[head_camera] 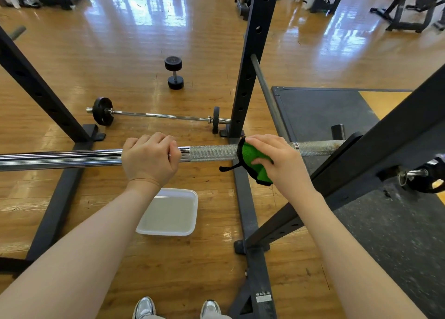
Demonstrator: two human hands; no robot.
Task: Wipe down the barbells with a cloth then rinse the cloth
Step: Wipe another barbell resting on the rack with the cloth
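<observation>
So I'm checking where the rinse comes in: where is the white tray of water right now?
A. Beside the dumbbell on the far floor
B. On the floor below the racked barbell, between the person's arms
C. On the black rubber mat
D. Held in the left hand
B: the white tray sits on the wooden floor beneath the racked barbell, while the left hand grips the bar and the right hand holds the green cloth on it.
</observation>
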